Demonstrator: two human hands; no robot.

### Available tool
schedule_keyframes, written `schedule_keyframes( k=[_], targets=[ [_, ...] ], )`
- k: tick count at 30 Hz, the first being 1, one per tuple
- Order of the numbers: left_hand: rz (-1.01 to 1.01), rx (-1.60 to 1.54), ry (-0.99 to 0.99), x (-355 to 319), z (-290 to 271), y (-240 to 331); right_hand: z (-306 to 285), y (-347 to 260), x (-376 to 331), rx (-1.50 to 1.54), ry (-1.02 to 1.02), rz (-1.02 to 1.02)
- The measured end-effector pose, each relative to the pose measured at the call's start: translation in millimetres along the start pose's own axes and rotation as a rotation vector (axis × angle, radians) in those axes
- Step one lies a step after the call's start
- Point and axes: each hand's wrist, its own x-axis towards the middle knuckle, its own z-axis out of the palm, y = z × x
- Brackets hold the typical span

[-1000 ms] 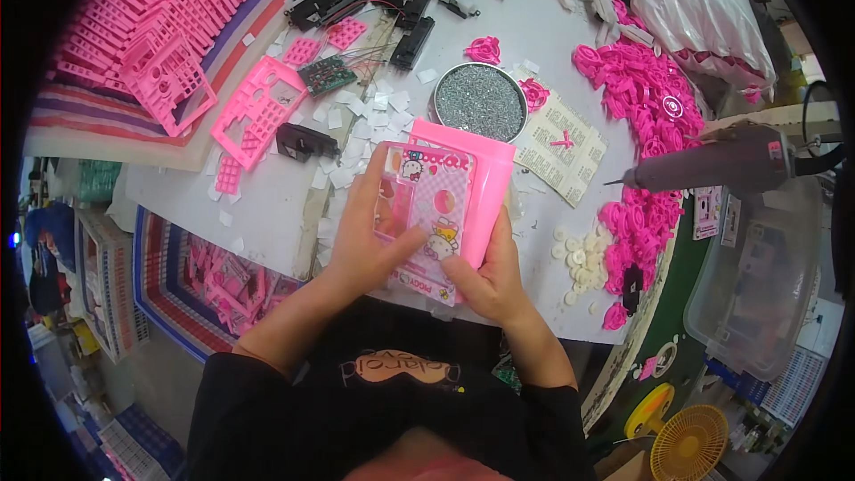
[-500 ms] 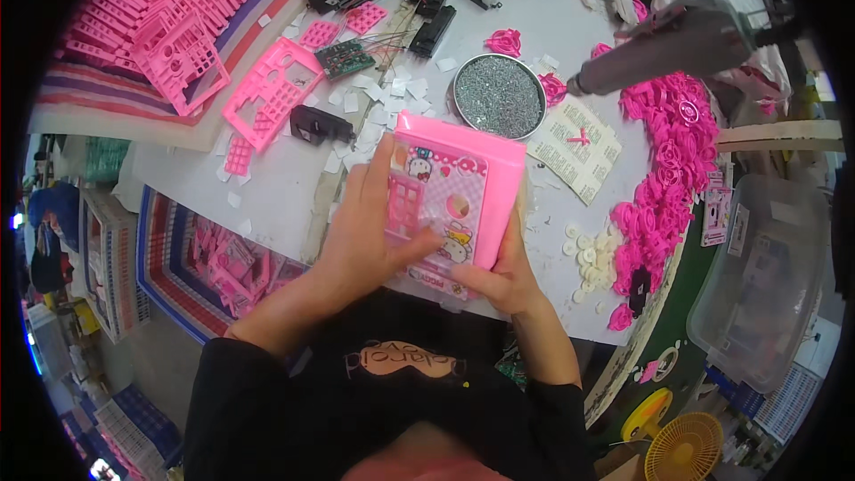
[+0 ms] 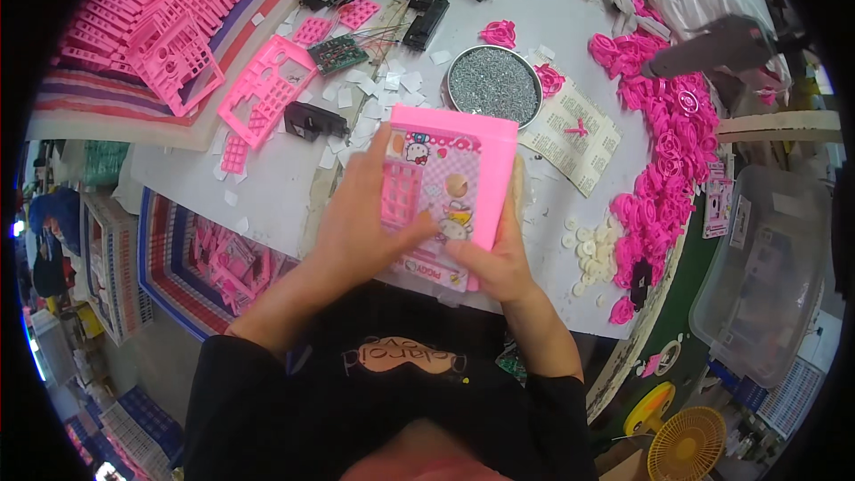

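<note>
A pink toy box with cartoon stickers on its face was held just above the near edge of the white counter. The left hand lay across its left side, fingers spread on the front, its grip closed on the box. The right hand clamped the lower right corner, thumb on the face. Just beyond the box sat a round tin of screws. White paper scraps and a pink frame lay to the left, pink flower pieces and white discs to the right.
</note>
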Motion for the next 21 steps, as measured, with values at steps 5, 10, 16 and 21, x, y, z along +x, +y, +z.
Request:
schedule_keyframes(
  k=[5,10,16,21],
  targets=[
    [-0.514,-0.940,0.054,16.8,-0.2,-35.8,-9.6,-15.4,6.3,0.107,0.004,0.106],
    [-0.509,-1.142,0.116,18.6,9.7,-27.5,-15.4,-24.2,-15.5,-0.069,-0.104,0.270],
    [-0.247,-0.979,0.132,21.2,4.9,-27.2,-13.9,-5.9,-29.8,0.012,0.001,0.124],
    [-0.202,-0.948,0.236,23.1,-4.9,-21.8,-6.8,-8.3,-26.9,-0.059,0.047,0.064]
  ],
)
